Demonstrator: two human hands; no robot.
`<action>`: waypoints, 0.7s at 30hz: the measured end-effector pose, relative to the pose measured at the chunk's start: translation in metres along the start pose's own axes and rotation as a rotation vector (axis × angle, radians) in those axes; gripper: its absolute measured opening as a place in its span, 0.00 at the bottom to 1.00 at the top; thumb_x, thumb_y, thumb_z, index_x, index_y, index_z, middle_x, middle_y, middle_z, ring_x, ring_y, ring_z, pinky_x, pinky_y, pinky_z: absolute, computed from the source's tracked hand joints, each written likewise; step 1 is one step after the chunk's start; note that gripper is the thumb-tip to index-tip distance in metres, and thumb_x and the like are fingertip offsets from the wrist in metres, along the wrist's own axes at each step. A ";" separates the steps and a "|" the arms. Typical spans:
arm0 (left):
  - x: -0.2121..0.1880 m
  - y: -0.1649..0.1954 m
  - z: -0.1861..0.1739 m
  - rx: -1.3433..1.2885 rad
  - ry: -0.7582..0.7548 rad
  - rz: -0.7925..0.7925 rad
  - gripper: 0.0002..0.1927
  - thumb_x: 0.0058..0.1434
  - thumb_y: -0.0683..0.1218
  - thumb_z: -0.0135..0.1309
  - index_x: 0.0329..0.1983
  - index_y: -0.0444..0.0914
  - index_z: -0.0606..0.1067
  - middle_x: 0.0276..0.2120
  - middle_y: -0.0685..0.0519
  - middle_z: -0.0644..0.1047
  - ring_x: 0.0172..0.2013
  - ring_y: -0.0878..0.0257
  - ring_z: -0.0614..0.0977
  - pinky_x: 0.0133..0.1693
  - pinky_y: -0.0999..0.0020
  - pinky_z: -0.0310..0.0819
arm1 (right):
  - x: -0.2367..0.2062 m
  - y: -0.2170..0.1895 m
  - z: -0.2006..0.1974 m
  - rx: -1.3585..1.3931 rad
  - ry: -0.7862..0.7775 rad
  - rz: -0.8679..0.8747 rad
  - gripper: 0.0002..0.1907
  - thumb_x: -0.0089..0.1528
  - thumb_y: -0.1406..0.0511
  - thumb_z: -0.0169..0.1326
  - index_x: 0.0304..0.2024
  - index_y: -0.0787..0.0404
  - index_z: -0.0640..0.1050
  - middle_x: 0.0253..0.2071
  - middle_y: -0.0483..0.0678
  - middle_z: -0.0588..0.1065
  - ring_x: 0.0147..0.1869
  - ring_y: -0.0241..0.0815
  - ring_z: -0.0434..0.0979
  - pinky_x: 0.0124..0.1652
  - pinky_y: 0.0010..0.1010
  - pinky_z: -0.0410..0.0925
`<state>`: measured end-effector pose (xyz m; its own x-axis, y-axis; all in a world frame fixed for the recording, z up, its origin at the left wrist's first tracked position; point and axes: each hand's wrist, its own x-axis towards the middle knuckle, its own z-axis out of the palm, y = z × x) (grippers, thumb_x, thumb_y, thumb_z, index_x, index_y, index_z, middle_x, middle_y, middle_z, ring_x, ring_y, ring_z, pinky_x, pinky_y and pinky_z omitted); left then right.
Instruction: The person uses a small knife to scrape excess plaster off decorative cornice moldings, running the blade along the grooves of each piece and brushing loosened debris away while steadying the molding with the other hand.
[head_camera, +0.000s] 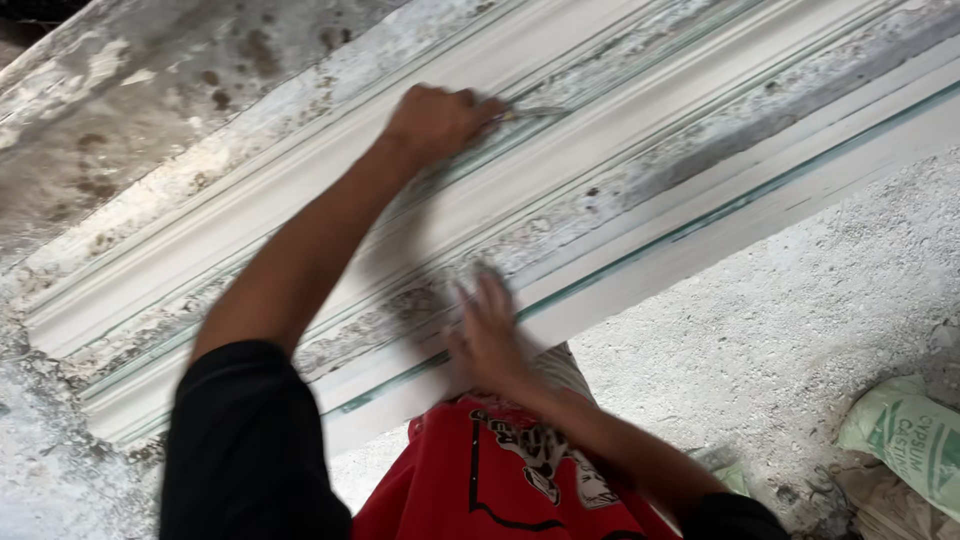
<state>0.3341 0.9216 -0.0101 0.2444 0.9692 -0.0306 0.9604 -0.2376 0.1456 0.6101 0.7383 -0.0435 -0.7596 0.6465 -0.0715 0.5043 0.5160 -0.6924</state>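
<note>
A long white plaster moulding (620, 150) with ridges and grooves runs diagonally across the view on a stained, dusty bench. My left hand (435, 122) reaches out to its middle grooves and is shut on a thin metal tool (530, 112) whose tip lies along a groove. Nearer my body, my right hand (488, 335) rests flat on the moulding's near edge, fingers spread and blurred, holding nothing. Black sleeves cover my upper arms, and a red shirt shows below.
The grey, blotched bench top (150, 90) extends past the moulding at upper left. A dusty white floor (800, 300) lies to the right. A green-and-white sack (910, 440) lies at the lower right beside other crumpled bags.
</note>
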 end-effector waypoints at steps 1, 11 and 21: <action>-0.010 0.000 -0.005 -0.002 -0.055 -0.032 0.19 0.75 0.58 0.46 0.66 0.54 0.72 0.40 0.48 0.82 0.27 0.52 0.84 0.27 0.54 0.79 | 0.001 0.034 -0.029 -0.017 -0.015 -0.005 0.33 0.66 0.58 0.51 0.71 0.61 0.62 0.77 0.65 0.49 0.80 0.65 0.40 0.70 0.63 0.38; 0.074 0.019 -0.010 0.014 -0.067 -0.001 0.19 0.74 0.58 0.44 0.64 0.53 0.72 0.42 0.53 0.82 0.31 0.51 0.84 0.30 0.53 0.81 | 0.080 0.275 -0.231 -0.300 0.190 0.277 0.39 0.73 0.46 0.33 0.76 0.65 0.53 0.79 0.68 0.41 0.83 0.68 0.31 0.71 0.69 0.35; 0.399 0.094 -0.006 0.047 -0.121 0.078 0.21 0.69 0.57 0.48 0.65 0.56 0.72 0.35 0.50 0.82 0.32 0.50 0.85 0.33 0.50 0.79 | 0.071 0.281 -0.261 -0.093 0.026 0.166 0.39 0.70 0.46 0.34 0.77 0.57 0.49 0.81 0.62 0.35 0.83 0.67 0.24 0.70 0.70 0.29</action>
<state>0.5209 1.2865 -0.0031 0.3300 0.9335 -0.1404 0.9424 -0.3173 0.1057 0.8050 1.0756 -0.0552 -0.6528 0.7405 -0.1597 0.6583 0.4502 -0.6033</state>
